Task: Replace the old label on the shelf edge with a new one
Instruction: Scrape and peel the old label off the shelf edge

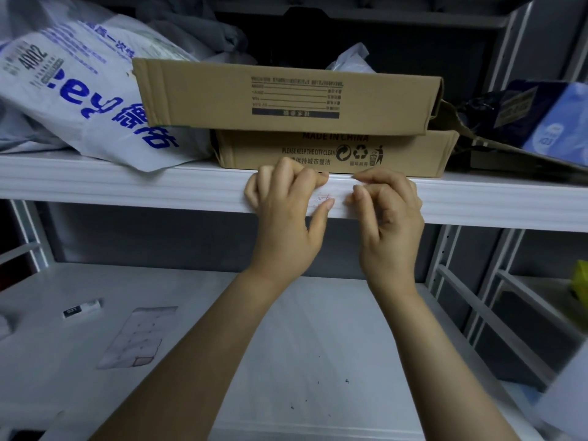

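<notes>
The label [339, 197] is lying lengthwise along the shelf edge [127, 186], directly between both hands; the left hand [286, 205] and right hand [389, 208] are pinching its opposite ends, equally near.

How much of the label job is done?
Nothing looks finished yet. The left hand and right hand grip a white label with faint red marks on the shelf edge. Whether it is the old one coming off or the new one going on, I cannot tell. A sheet lies on the lower shelf.
</notes>
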